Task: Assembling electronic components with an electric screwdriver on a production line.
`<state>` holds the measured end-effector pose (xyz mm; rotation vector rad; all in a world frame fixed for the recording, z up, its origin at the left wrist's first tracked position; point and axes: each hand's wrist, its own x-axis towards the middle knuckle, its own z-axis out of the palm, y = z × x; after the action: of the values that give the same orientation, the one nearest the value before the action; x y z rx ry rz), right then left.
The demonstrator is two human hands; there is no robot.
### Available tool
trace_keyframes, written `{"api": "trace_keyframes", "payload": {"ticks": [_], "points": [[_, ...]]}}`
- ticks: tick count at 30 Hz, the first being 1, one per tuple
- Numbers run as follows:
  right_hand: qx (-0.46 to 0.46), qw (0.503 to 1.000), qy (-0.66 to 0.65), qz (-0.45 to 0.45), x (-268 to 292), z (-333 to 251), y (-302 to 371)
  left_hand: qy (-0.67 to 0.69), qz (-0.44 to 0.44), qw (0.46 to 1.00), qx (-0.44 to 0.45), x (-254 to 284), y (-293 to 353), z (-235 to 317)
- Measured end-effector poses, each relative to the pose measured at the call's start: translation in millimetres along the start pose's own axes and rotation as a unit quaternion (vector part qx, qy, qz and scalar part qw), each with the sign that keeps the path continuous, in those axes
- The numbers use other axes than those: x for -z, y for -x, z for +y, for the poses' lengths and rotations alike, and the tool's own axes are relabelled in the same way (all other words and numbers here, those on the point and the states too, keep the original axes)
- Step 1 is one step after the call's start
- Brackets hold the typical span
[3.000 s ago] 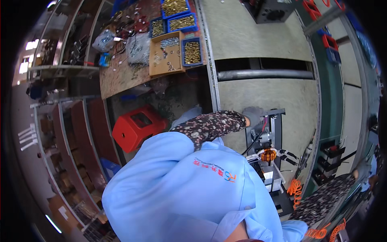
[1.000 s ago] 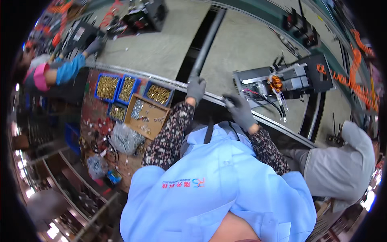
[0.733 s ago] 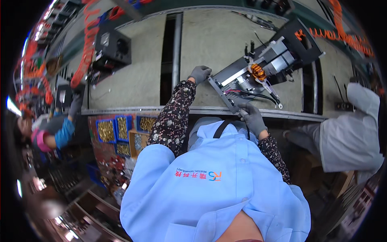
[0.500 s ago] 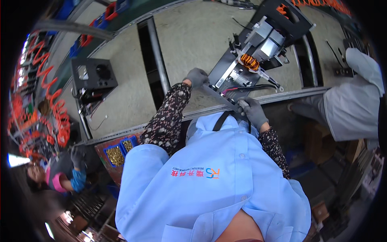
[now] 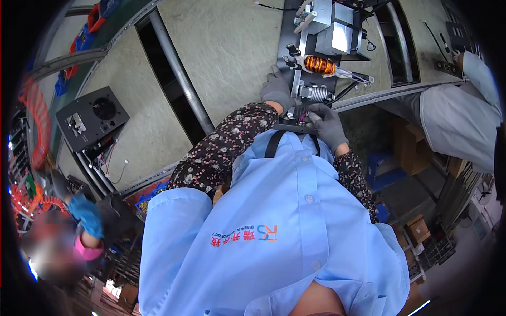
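Observation:
A black metal chassis [image 5: 289,39] lies on the bench, its near end close to my body. It carries a copper-wound coil [image 5: 319,65], silver metal blocks [image 5: 337,37] and a ribbed silver part [image 5: 316,94]. My left hand [image 5: 278,90], in a grey glove, grips the chassis's left edge, fingers partly hidden. My right hand [image 5: 328,125], gloved too, curls in at the chassis's near end, fingertips beside pink-red wires [image 5: 302,119]; what they pinch is hidden. Just below stands the dark front panel [image 5: 295,128], against my shirt.
A black box with a round fan opening [image 5: 92,118] stands on the bench at left, loose wires beside it. Metal rollers [image 5: 179,71] cross gaps in the bench. Another person in grey [image 5: 458,116] stands at right; a blue-sleeved arm [image 5: 87,216] shows at lower left.
The chassis has turned more upright in view, its near end drawn toward my body. My left hand has moved right and farther up along its edge; my right hand has shifted slightly up.

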<state>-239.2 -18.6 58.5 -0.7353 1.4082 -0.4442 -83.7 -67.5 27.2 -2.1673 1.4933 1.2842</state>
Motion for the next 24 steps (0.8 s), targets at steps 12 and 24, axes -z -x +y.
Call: {"api": "trace_keyframes", "payload": {"ticks": [12,24], "points": [[0.149,0.927,0.326,-0.108,-5.2,9.0,-14.8,0.013,0.013,1.000,-0.014,-12.3,-4.9,-6.1],[0.137,0.920,0.363,-0.048,-21.7,8.3,-20.8,0.025,0.020,0.999,-0.027,-9.5,-3.1,-11.3]]}}
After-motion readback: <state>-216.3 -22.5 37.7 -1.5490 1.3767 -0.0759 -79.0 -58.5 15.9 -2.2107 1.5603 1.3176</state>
